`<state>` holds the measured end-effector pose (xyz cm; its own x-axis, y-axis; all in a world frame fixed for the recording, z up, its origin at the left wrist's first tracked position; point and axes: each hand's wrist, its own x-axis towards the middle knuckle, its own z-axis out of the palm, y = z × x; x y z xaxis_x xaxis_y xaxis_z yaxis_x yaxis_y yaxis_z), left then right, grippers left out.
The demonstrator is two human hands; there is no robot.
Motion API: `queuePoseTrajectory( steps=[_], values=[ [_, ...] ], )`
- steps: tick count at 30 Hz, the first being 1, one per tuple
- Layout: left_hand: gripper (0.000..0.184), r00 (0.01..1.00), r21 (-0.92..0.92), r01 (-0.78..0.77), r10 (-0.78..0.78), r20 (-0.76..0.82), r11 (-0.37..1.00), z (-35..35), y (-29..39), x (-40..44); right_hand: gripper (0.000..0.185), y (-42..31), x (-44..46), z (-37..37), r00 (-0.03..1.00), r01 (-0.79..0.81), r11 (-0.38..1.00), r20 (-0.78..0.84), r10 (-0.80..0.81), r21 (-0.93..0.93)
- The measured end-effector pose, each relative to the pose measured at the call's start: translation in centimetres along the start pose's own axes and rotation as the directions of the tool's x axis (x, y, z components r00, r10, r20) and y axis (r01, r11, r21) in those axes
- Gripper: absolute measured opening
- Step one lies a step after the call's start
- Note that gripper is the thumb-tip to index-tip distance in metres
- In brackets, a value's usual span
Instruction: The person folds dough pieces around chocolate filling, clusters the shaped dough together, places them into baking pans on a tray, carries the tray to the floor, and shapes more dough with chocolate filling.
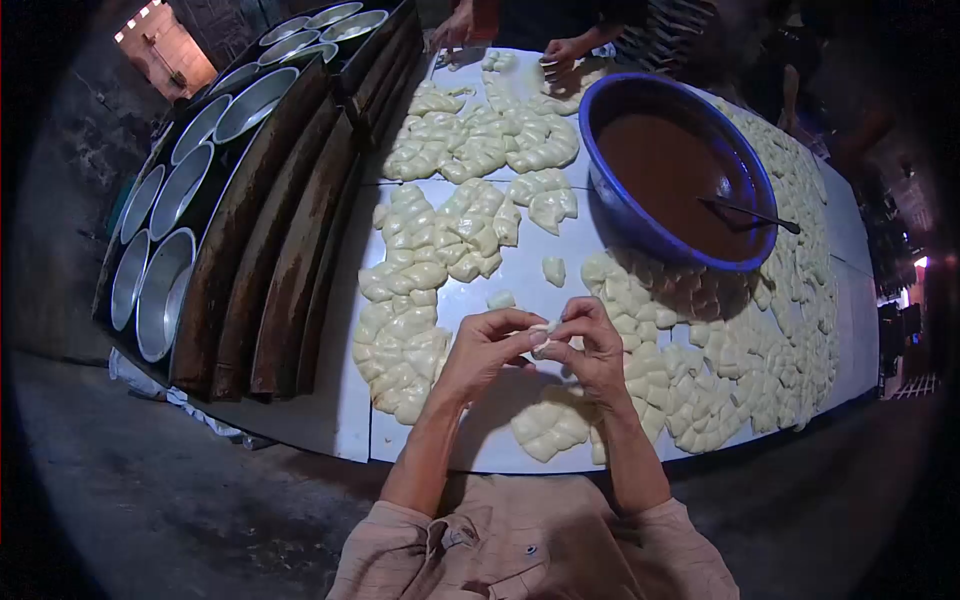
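Between my two hands, over the near part of the table, is a small piece of pale dough [540, 338]. The fingers of my left hand [492, 348] pinch it from the left. My right hand [588, 345] pinches it from the other side, thumb and fingertips together. Two loose dough pieces, one a small lump [554, 270] and one a flatter bit [501, 299], lie just beyond my hands. Below my right hand sits a flat cluster of dough pieces [550, 430], partly covered by my forearm.
A blue basin [590, 150] of brown filling with a dark-handled spoon [750, 213] stands at the back right. Dough pieces [405, 340] cover much of the white table [465, 200]. Trays with metal tins [165, 295] are stacked on the left. Another person's hands [565, 52] work at the far edge.
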<state>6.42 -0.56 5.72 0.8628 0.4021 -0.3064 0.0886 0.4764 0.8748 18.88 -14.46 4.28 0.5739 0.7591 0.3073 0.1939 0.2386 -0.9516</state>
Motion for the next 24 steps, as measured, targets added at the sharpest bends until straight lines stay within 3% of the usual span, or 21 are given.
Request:
queuePoseTrajectory(
  steps=[3, 8, 9, 10, 12, 15, 16, 18, 19, 21, 23, 24],
  values=[
    [0.023, 0.997, 0.025, 0.048, -0.049, 0.055, 0.999, -0.5, -0.2, -0.8, 0.019, -0.8, -0.6, 2.0, 0.974, -0.13, 0.944, -0.141, 0.179, 0.303],
    [0.027, 0.993, -0.1, 0.114, -0.113, 0.022, 0.988, -0.5, -2.7, -2.9, 0.014, 1.4, -2.6, 1.9, 0.993, -0.071, 0.962, -0.115, 0.041, -0.264],
    [0.027, 0.994, -0.149, 0.11, -0.11, 0.007, 0.983, -0.4, -3.1, -3.4, 0.013, 1.7, -3.0, 1.8, 0.989, -0.13, 0.951, -0.102, 0.105, -0.282],
    [0.029, 0.996, 0.011, 0.092, -0.092, -0.003, 0.996, -0.6, -3.6, -3.5, 0.012, 1.9, -3.5, 1.8, 0.982, -0.188, 0.936, -0.089, 0.169, -0.298],
    [0.031, 0.987, 0.051, 0.113, -0.107, -0.119, 0.992, -0.5, -4.7, -3.2, 0.015, 1.5, -4.1, 1.7, 0.965, -0.259, 0.915, -0.034, 0.262, -0.309],
    [0.031, 0.981, 0.024, 0.119, -0.114, -0.16, 0.993, -0.4, -4.7, -2.7, 0.022, -1.9, -3.5, 2.7, 0.992, -0.12, 0.938, -0.081, 0.099, -0.326],
    [0.032, 0.985, 0.003, 0.108, -0.107, -0.135, 0.994, -0.6, -4.8, -2.5, 0.027, -1.8, -3.3, 1.6, 0.99, 0.058, 0.875, 0.14, 0.011, -0.481],
    [0.038, 0.988, -0.004, 0.121, -0.121, -0.101, 0.993, -0.9, -4.6, -2.0, 0.029, -1.3, -3.0, 1.1, 0.983, -0.081, 0.908, 0.119, 0.142, -0.41],
    [0.039, 0.981, 0.115, 0.079, -0.057, -0.183, 0.99, -0.9, -3.9, -1.7, 0.029, -1.0, -2.7, 0.8, 0.972, -0.151, 0.915, 0.11, 0.206, -0.373],
    [0.042, 0.941, 0.353, 0.018, 0.103, -0.323, 0.936, -0.7, -1.8, -1.1, 0.027, -0.3, -1.0, 0.4, 0.934, -0.352, 0.886, -0.057, 0.352, -0.301],
    [0.042, 0.904, 0.568, 0.117, 0.149, -0.4, 0.814, -2.2, -0.5, 0.3, 0.027, 1.7, 1.0, 0.4, 0.874, -0.474, 0.853, -0.234, 0.426, -0.218],
    [0.042, 0.889, 0.655, 0.132, 0.203, -0.41, 0.744, -3.4, -0.8, 1.4, 0.027, 2.7, 2.0, 0.8, 0.87, -0.454, 0.889, -0.245, 0.428, -0.056]
  ],
)
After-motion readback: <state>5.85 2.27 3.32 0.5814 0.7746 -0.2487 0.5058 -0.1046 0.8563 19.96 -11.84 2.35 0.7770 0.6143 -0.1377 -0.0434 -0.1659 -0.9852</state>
